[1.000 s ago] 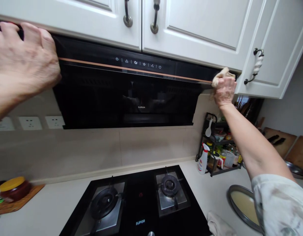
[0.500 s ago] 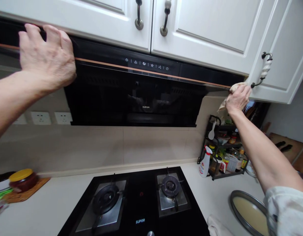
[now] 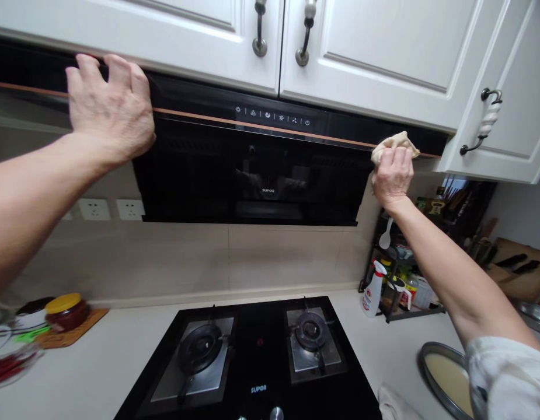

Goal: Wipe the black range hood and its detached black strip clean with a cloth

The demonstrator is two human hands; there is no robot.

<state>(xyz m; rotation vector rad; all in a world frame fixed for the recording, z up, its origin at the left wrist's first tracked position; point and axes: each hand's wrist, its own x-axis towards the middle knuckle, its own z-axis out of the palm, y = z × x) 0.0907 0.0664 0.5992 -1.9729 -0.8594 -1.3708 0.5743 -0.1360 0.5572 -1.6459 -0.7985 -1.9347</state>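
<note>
The right hand [image 3: 392, 175] is bunching a beige cloth [image 3: 394, 143] in curled fingers and pressing it against the black range hood [image 3: 252, 169], now drawn back leftward along the copper trim from the far right corner it was reaching half a second ago, so the wiping is working back inward. The left hand [image 3: 110, 111] is still bracing the hood's upper left edge, fingers spread. Below, the gas hob [image 3: 252, 361] is sitting unlit.
</note>
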